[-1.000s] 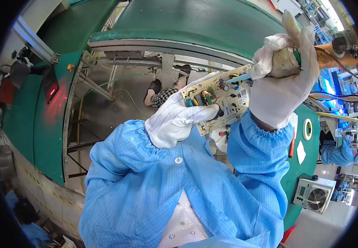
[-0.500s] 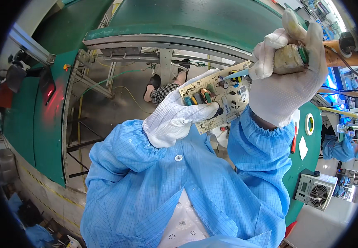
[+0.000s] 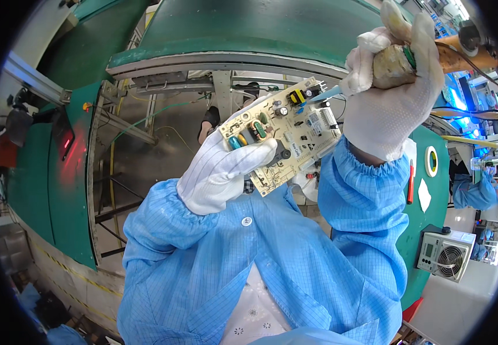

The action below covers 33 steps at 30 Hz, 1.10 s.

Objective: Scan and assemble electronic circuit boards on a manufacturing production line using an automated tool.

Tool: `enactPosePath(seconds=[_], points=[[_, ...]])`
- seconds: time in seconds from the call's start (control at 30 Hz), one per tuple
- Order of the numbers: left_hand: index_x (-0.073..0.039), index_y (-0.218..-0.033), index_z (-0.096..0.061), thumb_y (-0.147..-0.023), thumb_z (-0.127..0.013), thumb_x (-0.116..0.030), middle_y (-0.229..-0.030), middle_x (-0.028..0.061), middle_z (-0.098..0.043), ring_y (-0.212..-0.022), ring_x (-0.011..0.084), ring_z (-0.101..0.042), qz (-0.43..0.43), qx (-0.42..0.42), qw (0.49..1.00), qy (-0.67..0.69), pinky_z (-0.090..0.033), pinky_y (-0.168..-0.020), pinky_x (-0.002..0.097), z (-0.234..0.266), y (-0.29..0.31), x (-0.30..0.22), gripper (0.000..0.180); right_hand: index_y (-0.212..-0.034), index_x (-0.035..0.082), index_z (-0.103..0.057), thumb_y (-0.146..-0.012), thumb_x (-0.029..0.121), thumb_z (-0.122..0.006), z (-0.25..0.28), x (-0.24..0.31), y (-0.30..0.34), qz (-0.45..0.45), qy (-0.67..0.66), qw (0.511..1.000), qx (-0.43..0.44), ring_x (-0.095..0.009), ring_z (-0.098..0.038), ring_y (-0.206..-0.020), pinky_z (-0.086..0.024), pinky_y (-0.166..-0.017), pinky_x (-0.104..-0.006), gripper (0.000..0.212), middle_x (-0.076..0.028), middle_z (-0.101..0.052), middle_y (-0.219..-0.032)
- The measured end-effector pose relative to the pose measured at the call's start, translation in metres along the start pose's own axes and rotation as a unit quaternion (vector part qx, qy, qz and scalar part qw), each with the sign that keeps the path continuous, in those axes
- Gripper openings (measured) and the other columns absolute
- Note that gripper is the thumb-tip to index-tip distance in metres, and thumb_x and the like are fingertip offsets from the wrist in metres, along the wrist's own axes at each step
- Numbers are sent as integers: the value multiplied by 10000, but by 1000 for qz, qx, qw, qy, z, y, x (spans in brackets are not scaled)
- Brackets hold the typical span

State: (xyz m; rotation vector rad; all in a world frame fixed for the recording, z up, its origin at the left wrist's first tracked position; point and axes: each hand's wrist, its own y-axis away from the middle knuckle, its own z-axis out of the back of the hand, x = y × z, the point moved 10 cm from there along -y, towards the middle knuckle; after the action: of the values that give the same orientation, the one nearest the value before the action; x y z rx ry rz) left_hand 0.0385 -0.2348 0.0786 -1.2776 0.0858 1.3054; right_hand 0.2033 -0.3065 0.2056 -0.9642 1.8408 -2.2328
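My left hand (image 3: 223, 164), in a white glove, grips a cream circuit board (image 3: 280, 169) by its left edge, with the thumb on the face among the parts. The board is tilted and carries coils, capacitors, a yellow-and-black transformer and white connectors. Closed around a stained, whitish dispensing bottle (image 3: 391, 68) is my right hand (image 3: 384, 115), also white-gloved. Its pale blue tapered nozzle (image 3: 327, 94) points at the board's upper part, close to the transformer. Whether the tip touches the board, I cannot tell.
A green bench with a metal edge (image 3: 226, 59) runs across the far side. On the right, a green table holds a roll of tape (image 3: 430, 161), a red pen-like tool (image 3: 410, 183), a white paper scrap (image 3: 424, 195) and a fan unit (image 3: 447, 253). An orange-brown bar (image 3: 462, 57) stands beyond my right hand.
My left hand has moved left with the board, baring more of its upper right part. My right hand has shifted slightly left and up with the bottle, its nozzle still over the board.
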Motion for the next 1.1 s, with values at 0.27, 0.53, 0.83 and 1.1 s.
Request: enactPosePath(seconds=[0.27,0.53,0.83,1.1], points=[[-142,-1204,-610,-737,-671,120,-1263,202,-555,-1133,349,-573,91,-9,993,79,-456,-968,398,-3,9,9,539,-1247,8,-540,-898,50,-543,0,0,3,-42,-6,998,-54,-139,-579,-630,-467,-453,-210,352,-144,-637,-949],[-110,-1210,-600,-760,-671,90,-1202,163,-597,-1093,295,-603,337,-88,829,438,-438,-987,388,-20,15,40,497,-1243,-8,-538,-920,108,-522,-4,-4,9,-90,-24,991,-96,-150,-567,-610,-438,-427,-210,344,-157,-638,-969],[-72,-1223,-571,-674,-647,131,-1137,154,-616,-1052,322,-609,368,-90,813,441,-450,-936,419,-22,39,57,590,-1239,-26,-537,-944,173,-500,6,-8,14,-141,-49,979,-138,-162,-553,-588,-404,-398,-211,358,-171,-638,-991],[-40,-1241,-542,-582,-612,183,-1084,151,-627,-1010,353,-614,231,-22,953,197,-466,-879,449,-11,42,54,699,-1235,-42,-535,-966,231,-479,9,-13,20,-185,-68,964,-178,-173,-540,-568,-375,-372,-212,388,-184,-639,-1011]])
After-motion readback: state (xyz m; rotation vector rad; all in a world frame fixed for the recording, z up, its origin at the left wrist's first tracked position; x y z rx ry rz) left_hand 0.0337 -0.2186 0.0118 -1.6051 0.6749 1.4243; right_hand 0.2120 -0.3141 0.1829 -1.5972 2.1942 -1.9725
